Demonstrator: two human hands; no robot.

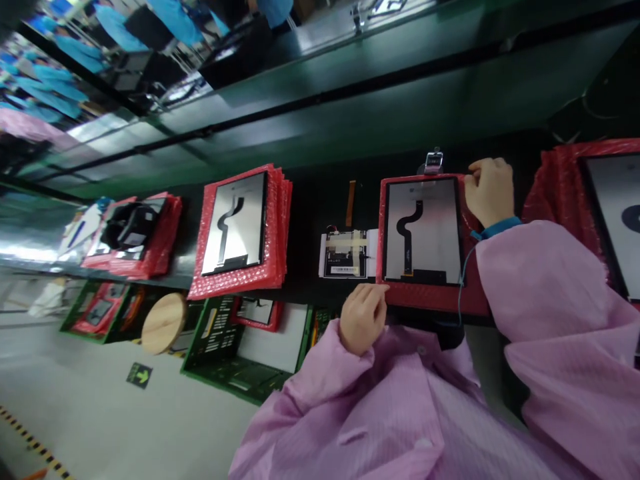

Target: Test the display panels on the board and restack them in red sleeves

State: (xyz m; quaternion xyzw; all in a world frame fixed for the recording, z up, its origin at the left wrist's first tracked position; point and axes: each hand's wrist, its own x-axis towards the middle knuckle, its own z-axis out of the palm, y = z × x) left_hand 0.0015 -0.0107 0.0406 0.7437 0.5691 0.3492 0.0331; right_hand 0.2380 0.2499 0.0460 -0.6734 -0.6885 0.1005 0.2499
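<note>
A flat display panel with a black flex cable lies face down on a red bubble-wrap sheet on the dark workbench. My left hand is curled at the near left corner of that red sheet, fingers pinched on its edge. My right hand is closed on the far right corner of the same sheet. Both arms wear pink sleeves, and a blue wrist strap with a cord sits on the right wrist. A small circuit module with tape lies just left of the panel.
A stack of red sheets with another panel lies to the left, and a further red stack beyond it. Another panel on red wrap is at the right. Green crates and a wooden stool stand below the bench.
</note>
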